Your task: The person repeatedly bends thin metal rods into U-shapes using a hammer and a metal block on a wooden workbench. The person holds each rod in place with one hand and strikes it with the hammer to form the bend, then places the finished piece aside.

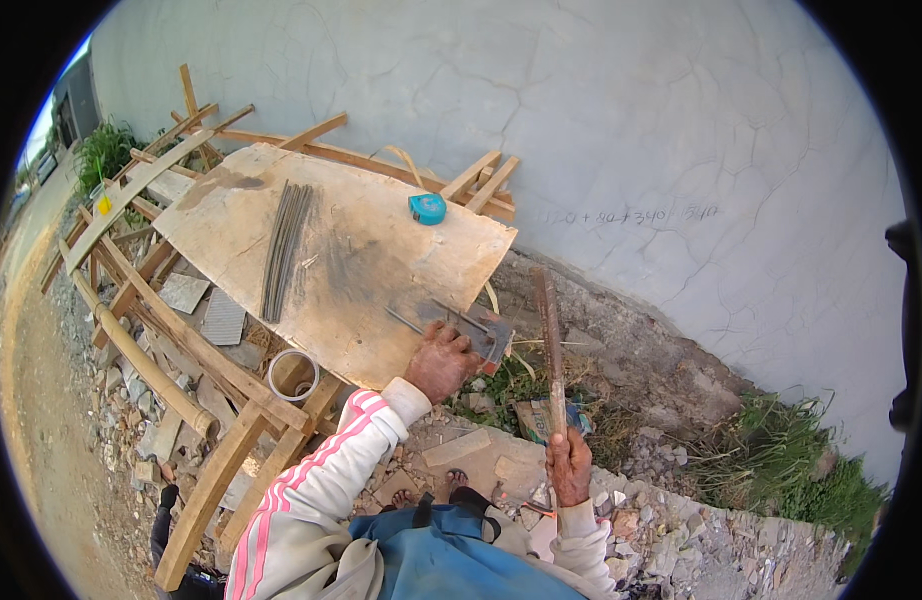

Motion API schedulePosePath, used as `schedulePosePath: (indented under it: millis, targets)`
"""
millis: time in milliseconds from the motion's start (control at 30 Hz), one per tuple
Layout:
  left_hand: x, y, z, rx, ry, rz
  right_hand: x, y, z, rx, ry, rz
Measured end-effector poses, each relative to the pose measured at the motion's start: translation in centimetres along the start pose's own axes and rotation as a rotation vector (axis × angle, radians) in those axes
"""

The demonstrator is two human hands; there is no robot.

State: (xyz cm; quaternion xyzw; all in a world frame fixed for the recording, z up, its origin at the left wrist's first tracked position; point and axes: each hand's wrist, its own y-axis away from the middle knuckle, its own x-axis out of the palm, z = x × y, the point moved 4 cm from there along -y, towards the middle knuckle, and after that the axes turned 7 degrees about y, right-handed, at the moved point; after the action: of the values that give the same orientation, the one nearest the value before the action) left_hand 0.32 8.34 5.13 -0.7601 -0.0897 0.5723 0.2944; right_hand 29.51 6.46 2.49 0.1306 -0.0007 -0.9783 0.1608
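My left hand (444,361) is at the near right corner of a worn wooden board (381,262), its fingers curled over a thin metal rod (402,319). Beside the fingers, a dark metal plate (499,338) sits at the board's edge, with another short rod (459,315) running towards it. What lies under my palm is hidden. My right hand (569,467) is wrapped round the lower end of a rusty metal pipe (549,345), which stands upright just right of the board. Farther up the board lie a bundle of thin metal rods (286,250) and a teal tape measure (428,209).
Timber beams (206,365) and a bamboo pole (141,355) surround the board. A round white-rimmed container (293,375) stands at its near left edge. Rubble (681,525) covers the ground around my feet. A cracked grey wall (631,130) rises behind, with grass (801,455) along its base.
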Motion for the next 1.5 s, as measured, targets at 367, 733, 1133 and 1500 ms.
schedulePosePath:
  millis: [367, 733, 1133, 1500]
  targets:
    - [1.3, 1.0, 0.7, -0.069, 0.067, -0.018, -2.7, 5.9, -2.8, 0.380, 0.213, 0.153]
    - [1.5, 0.7, 1.9, -0.055, 0.164, 0.069, -4.3, 3.3, -0.9, 0.248, 0.473, 0.241]
    - [1.4, 0.7, 2.3, -0.018, 0.252, 0.029, -2.9, 4.8, 0.2, 0.306, 0.512, 0.217]
    - [1.0, 0.3, 2.7, -0.029, 0.335, 0.054, -2.5, 5.0, 0.8, 0.179, 0.710, 0.159]
